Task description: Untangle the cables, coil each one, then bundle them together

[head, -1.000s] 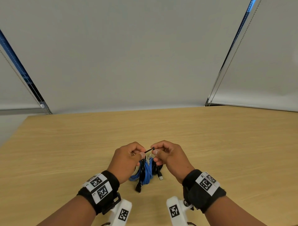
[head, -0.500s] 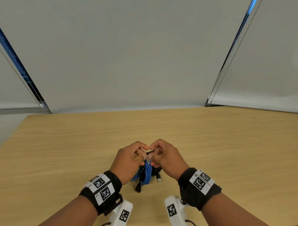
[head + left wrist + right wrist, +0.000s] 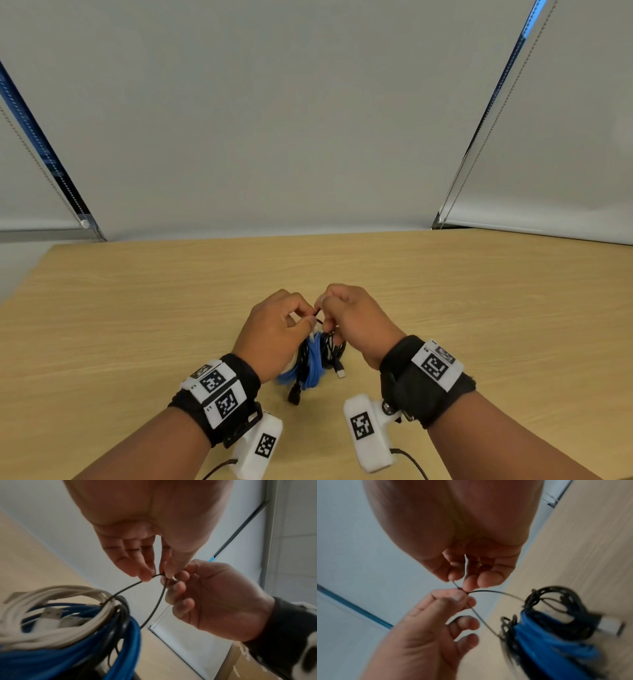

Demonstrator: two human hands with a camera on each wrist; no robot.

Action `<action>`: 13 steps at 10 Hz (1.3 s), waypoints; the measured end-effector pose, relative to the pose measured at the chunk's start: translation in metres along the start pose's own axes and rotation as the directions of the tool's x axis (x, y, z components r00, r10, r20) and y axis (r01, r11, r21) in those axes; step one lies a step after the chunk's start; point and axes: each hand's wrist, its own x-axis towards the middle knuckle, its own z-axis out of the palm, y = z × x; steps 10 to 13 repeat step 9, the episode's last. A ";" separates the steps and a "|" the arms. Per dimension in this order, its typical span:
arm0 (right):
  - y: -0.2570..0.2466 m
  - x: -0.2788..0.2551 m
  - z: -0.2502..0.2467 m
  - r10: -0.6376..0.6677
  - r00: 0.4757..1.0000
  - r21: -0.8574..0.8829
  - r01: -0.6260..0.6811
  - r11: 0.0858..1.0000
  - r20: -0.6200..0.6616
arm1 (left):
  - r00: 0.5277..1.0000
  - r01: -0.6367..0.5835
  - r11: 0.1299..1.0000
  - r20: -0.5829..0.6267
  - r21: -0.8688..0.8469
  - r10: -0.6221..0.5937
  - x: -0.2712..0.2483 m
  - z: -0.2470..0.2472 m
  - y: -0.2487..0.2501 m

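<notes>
A bundle (image 3: 313,363) of coiled cables lies on the wooden table (image 3: 479,308) between my wrists. It holds a white cable (image 3: 51,596), a blue cable (image 3: 68,655) and a black cable (image 3: 565,608). A thin black tie wire (image 3: 159,601) loops round the coils and rises to my fingers. My left hand (image 3: 310,317) pinches one end of the tie between thumb and forefinger. My right hand (image 3: 325,308) pinches the other end, fingertips touching the left's. The two ends cross at the pinch. A black plug (image 3: 294,397) and a white plug (image 3: 339,371) stick out toward me.
Grey roller blinds (image 3: 274,120) with bead chains (image 3: 486,130) hang behind the table's far edge. Bare wood spreads to both sides of the bundle. A brown cardboard box (image 3: 257,669) shows past the table edge in the left wrist view.
A second ago the tie was stretched between my parted hands. The hands have come together above the bundle and its ends now cross at my fingertips.
</notes>
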 end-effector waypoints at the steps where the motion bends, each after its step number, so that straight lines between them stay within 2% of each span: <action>1: -0.028 -0.002 -0.010 -0.022 0.999 0.334 0.036 0.942 -0.046 | 1.000 0.004 0.999 0.028 0.050 -0.005 0.003 -0.003 -0.005; 2: -0.059 -0.006 -0.023 -0.130 0.988 0.460 0.153 0.875 -0.081 | 0.999 0.010 0.994 0.030 0.108 -0.013 0.004 -0.006 -0.007; 4: -0.083 -0.022 -0.021 -0.337 0.939 0.259 0.343 0.903 -0.070 | 0.995 -0.088 0.946 -0.014 0.311 0.097 0.032 -0.020 0.007; 5: -0.078 -0.020 -0.027 -0.349 0.935 0.187 0.354 0.916 -0.061 | 0.997 -0.065 0.919 -0.006 0.390 0.073 0.046 -0.019 0.002; 6: -0.067 -0.015 -0.037 -0.280 0.957 0.065 0.285 0.956 -0.076 | 0.999 -0.011 0.891 0.039 0.453 -0.008 0.057 -0.009 -0.008; 8: -0.033 -0.013 -0.051 -0.165 0.984 -0.313 0.179 0.933 0.070 | 0.976 0.089 0.857 0.128 0.508 -0.178 0.067 0.009 -0.030; 9: 0.011 -0.032 -0.063 -0.098 0.992 -0.369 0.119 0.922 0.076 | 0.952 0.112 0.899 0.214 0.424 -0.220 0.040 -0.006 -0.044; 13: 0.011 -0.032 -0.063 -0.098 0.992 -0.369 0.119 0.922 0.076 | 0.952 0.112 0.899 0.214 0.424 -0.220 0.040 -0.006 -0.044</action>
